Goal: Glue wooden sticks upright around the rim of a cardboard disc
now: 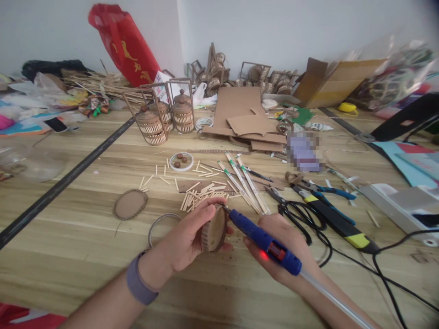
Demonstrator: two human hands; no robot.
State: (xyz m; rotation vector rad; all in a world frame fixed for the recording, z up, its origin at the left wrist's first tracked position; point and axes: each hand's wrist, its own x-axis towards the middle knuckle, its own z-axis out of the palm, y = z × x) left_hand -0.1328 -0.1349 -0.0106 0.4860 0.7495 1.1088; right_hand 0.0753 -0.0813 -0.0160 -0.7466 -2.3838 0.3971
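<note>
My left hand (187, 240), with a grey band at the wrist, grips a small round brown dish (215, 230) with a ridged rim, tilted on its side. My right hand (283, 244) is closed round a blue glue gun (262, 237) with a red light and a clear glue stick at its back end. The gun's nozzle is at the top edge of the dish; whether it touches cannot be made out. Behind my left hand lies a pile of short wooden sticks (202, 194). A round corrugated-edged disc (130, 204) lies flat to the left.
Scissors (303, 212), pliers (329, 188) and a black-yellow cutter (356, 235) lie right, near black cables. Bundled long sticks (243, 183) lie ahead. Farther back are small lidded baskets (151, 125), cardboard (238, 105), a tape ring with brown beads (181, 161) and a red bag (125, 45).
</note>
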